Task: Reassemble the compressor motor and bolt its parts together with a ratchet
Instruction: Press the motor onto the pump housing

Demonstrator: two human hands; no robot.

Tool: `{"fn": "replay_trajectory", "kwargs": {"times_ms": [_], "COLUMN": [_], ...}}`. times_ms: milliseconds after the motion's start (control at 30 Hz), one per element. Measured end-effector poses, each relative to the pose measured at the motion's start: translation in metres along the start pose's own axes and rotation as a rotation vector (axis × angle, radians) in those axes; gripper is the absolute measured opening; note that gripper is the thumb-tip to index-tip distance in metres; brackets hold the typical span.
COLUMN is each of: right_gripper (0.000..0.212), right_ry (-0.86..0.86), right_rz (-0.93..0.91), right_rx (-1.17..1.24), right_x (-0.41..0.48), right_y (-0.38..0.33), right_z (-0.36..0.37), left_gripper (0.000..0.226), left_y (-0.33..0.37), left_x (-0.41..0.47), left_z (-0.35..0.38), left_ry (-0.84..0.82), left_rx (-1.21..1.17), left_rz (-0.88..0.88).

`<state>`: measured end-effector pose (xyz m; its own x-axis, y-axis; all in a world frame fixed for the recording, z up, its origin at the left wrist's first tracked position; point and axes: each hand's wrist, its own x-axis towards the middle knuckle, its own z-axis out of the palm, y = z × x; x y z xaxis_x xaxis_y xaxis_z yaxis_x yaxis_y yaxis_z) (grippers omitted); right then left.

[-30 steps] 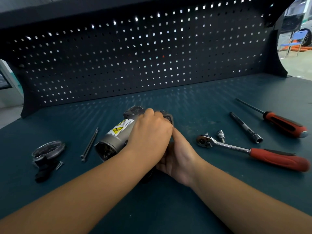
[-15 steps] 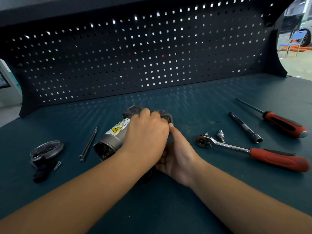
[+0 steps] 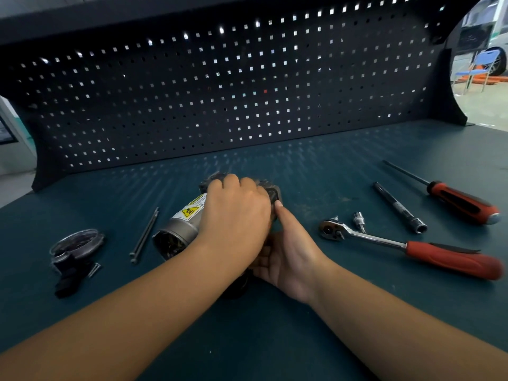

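The compressor motor (image 3: 181, 229), a silver cylinder with a yellow warning label and a dark housing at its far end, lies on its side mid-bench, open end toward the near left. My left hand (image 3: 236, 215) grips it from above, fingers curled over the dark housing. My right hand (image 3: 286, 254) holds the motor's right side from below, thumb up against the housing. The ratchet (image 3: 406, 246) with a red handle lies to the right, untouched. Two long bolts (image 3: 144, 235) lie just left of the motor. A round end cap (image 3: 77, 243) sits at the far left.
A small socket bit (image 3: 358, 220) stands beside the ratchet head. Behind it lie an extension bar (image 3: 398, 207) and a red-handled screwdriver (image 3: 461, 202). A black part (image 3: 67, 276) and a short screw (image 3: 94, 269) lie by the end cap. A black pegboard (image 3: 220, 92) walls off the bench's back.
My left hand has slid a little farther over the motor's dark housing, fingers curling more around it. The motor has shifted slightly. My right hand and the tools stay put.
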<state>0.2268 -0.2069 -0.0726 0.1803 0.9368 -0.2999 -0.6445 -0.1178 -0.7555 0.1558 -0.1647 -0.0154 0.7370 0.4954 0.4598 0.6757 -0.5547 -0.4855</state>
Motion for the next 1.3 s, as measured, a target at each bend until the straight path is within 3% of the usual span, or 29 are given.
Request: {"fn": "replay_trajectory", "kwargs": {"times_ms": [167, 800, 1033, 1133, 1300], "right_gripper": [0.066, 0.071, 0.068, 0.070, 0.071], "right_ry": [-0.001, 0.015, 0.007, 0.025, 0.051], "right_rz": [0.004, 0.002, -0.017, -0.028, 0.026], "right_rx": [0.011, -0.010, -0.025, -0.105, -0.307], "right_x": [-0.002, 0.002, 0.001, 0.001, -0.004], "right_y": [-0.001, -0.001, -0.003, -0.006, -0.011], "right_z": [0.000, -0.001, -0.003, -0.005, -0.002], "left_gripper": [0.020, 0.027, 0.039, 0.056, 0.083], "left_y": [0.005, 0.002, -0.012, -0.021, -0.019], "left_x": [0.001, 0.008, -0.012, -0.038, -0.081], "left_z": [0.000, 0.007, -0.003, -0.011, 0.006], "left_ry": [-0.013, -0.021, 0.063, 0.073, -0.066], "left_rx": [-0.078, -0.012, -0.236, -0.376, -0.256], "left_rz": [0.069, 0.060, -0.067, -0.124, -0.085]}}
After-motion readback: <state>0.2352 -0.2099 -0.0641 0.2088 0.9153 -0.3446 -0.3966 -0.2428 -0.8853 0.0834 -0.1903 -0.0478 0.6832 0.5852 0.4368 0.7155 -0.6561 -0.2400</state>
